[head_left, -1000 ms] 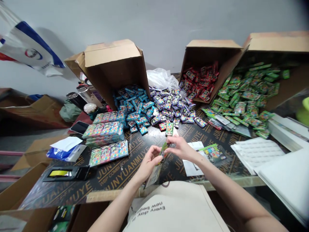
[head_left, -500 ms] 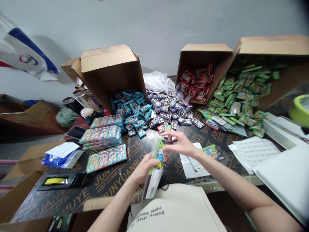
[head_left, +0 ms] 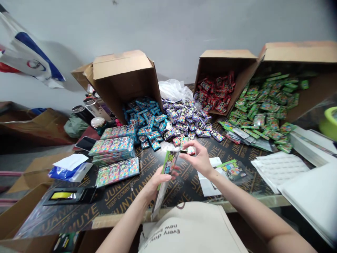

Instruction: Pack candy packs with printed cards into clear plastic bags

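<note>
My left hand (head_left: 156, 181) is closed around a clear plastic packaging bag (head_left: 168, 167) with green, colourful print on its upper part. The bag is tilted over the table edge, its lower end hanging near my lap. My right hand (head_left: 197, 160) is at the bag's top right edge, thumb and forefinger apart; whether the fingertips touch the film is hard to see. Just beyond my right hand lie a few small red and green packets (head_left: 181, 141). Behind them spreads a pile of purple packets (head_left: 184, 119), with blue packets (head_left: 150, 123) to its left.
Cardboard boxes hold blue, red packets (head_left: 217, 93) and green packets (head_left: 265, 105). Filled packs (head_left: 118, 172) are stacked at left, near a phone (head_left: 86, 143) and a black case (head_left: 70, 195). At right lie a flat printed bag (head_left: 231, 168) and white sheets (head_left: 280, 168).
The bag has turned more edge-on in my left hand. My right fingers have moved from the bag's printed face to its top right edge. The view has shifted slightly.
</note>
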`<state>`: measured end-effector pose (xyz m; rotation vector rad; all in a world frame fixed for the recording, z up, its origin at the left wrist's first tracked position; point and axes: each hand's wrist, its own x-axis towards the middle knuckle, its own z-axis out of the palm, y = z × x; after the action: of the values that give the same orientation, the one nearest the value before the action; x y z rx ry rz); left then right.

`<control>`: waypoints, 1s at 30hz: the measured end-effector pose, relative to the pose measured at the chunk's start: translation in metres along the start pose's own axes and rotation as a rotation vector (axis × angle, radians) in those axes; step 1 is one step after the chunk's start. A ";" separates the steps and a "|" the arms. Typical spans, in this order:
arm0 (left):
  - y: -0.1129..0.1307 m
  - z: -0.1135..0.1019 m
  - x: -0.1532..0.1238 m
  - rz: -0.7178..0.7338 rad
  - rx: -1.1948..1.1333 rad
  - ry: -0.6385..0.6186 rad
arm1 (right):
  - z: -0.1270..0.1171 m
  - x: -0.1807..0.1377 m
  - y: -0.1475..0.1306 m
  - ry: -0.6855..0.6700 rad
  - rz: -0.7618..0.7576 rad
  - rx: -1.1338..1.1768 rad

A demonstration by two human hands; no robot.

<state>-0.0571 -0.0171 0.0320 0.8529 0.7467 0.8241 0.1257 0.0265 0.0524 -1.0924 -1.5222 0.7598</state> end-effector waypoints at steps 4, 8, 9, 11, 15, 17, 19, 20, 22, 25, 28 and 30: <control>-0.002 0.003 -0.003 -0.068 0.017 -0.067 | -0.006 0.008 -0.007 -0.448 -0.118 -0.087; 0.004 0.006 -0.005 -0.071 0.084 -0.067 | -0.013 0.015 -0.012 -0.730 -0.209 -0.202; 0.006 0.007 -0.005 -0.071 0.109 -0.054 | -0.016 0.017 -0.013 -0.760 -0.215 -0.232; 0.007 0.007 -0.006 -0.087 0.156 -0.009 | -0.019 0.018 -0.015 -0.792 -0.203 -0.277; 0.001 0.008 -0.005 -0.150 0.159 0.158 | -0.019 0.017 -0.011 -0.706 -0.121 -0.269; 0.000 0.007 -0.003 -0.158 0.099 0.273 | -0.014 0.014 -0.004 -0.492 -0.078 -0.192; 0.000 0.006 -0.001 -0.145 0.042 0.323 | -0.008 0.009 0.004 -0.259 0.004 -0.069; 0.002 0.006 0.000 -0.137 0.031 0.309 | -0.005 0.006 0.009 -0.210 0.067 -0.001; 0.004 0.006 0.001 -0.092 0.079 0.246 | 0.003 0.000 0.016 -0.276 0.202 0.133; 0.005 0.006 0.005 0.064 0.351 0.206 | 0.013 -0.006 0.023 -0.391 0.301 0.238; 0.000 0.002 0.014 0.201 0.583 0.305 | 0.017 -0.010 0.026 -0.302 0.343 0.308; -0.006 -0.003 0.021 0.230 0.571 0.408 | 0.017 -0.015 0.029 -0.346 0.446 0.404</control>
<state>-0.0479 -0.0010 0.0210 1.3158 1.2969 1.0243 0.1172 0.0248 0.0164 -1.0332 -1.3248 1.5580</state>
